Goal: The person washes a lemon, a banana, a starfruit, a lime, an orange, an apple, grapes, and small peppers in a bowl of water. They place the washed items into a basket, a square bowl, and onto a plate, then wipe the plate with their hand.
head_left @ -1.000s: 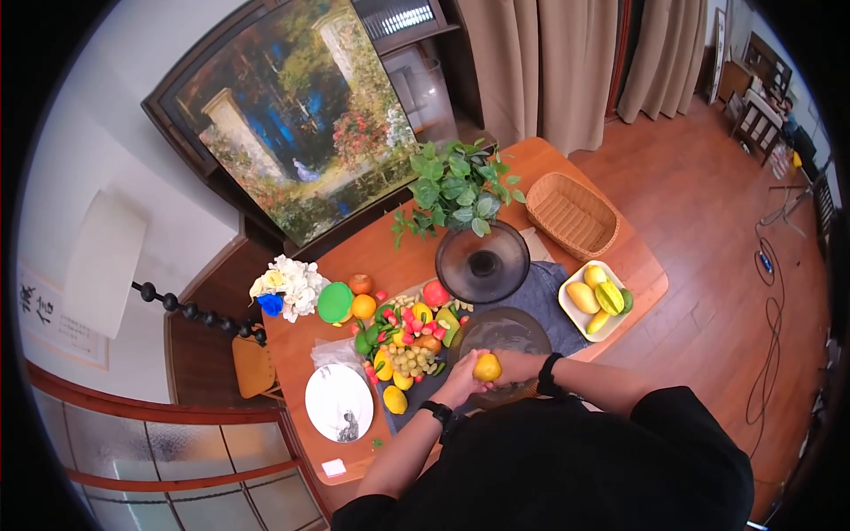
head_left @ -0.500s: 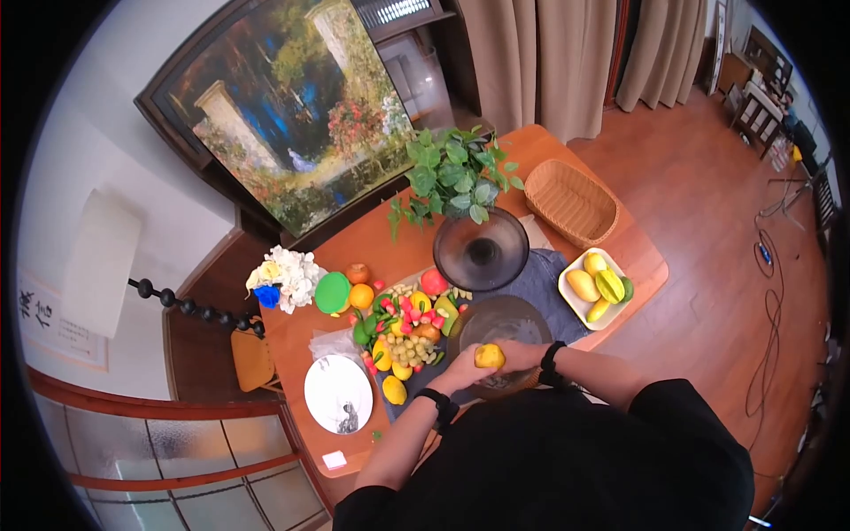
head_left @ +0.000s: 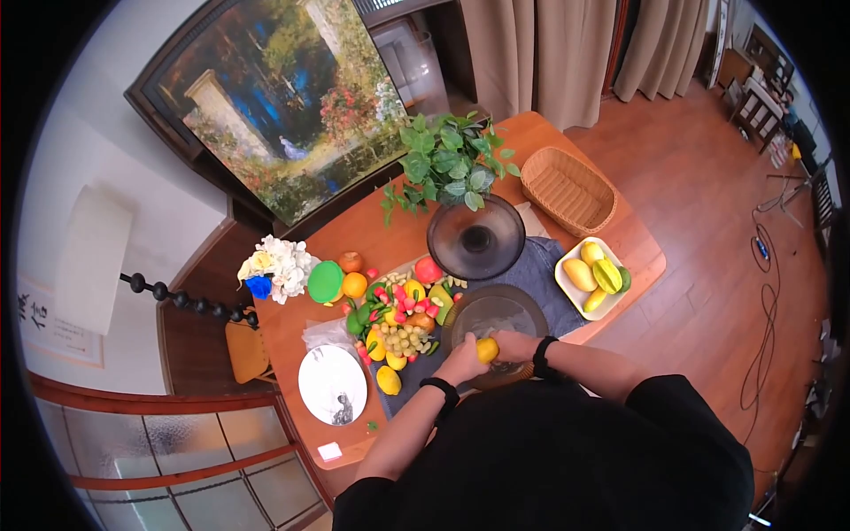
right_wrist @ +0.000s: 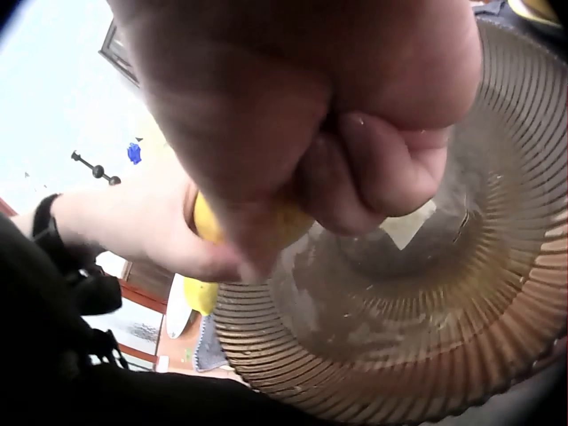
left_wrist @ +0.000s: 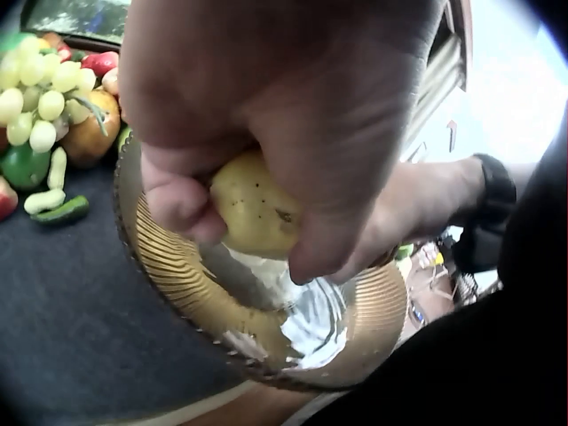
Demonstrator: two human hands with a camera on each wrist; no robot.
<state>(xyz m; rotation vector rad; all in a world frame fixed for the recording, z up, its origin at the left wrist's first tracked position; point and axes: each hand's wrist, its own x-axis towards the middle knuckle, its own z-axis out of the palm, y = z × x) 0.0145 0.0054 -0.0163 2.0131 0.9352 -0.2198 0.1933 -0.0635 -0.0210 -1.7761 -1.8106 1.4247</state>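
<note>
A yellow fruit (head_left: 487, 350) with small dark specks, clearest in the left wrist view (left_wrist: 253, 209), is gripped by the left hand (head_left: 460, 361), fingers and thumb round it. The right hand (head_left: 516, 346) meets it from the other side; in the right wrist view this hand (right_wrist: 293, 115) has its fingers curled and its thumb against the fruit (right_wrist: 209, 222). Below both hands is a ribbed, translucent brown glass bowl (head_left: 509, 303). Pale crumpled pieces (left_wrist: 315, 327) lie inside the bowl. The fingers partly cover the fruit.
Left of the bowl is a pile of fruit and vegetables with grapes (head_left: 403, 341); a white plate (head_left: 332, 376) is beyond. To the right stand a tray (head_left: 605, 311) of yellow fruit and a wicker basket (head_left: 571, 190). A dark glass dish (head_left: 476, 258) and leafy plant (head_left: 452, 159) are behind.
The head view has shifted, so the table and its things sit higher in the picture. Both hands stay at the yellow fruit over the bowl, and the fruit's visible side has changed slightly.
</note>
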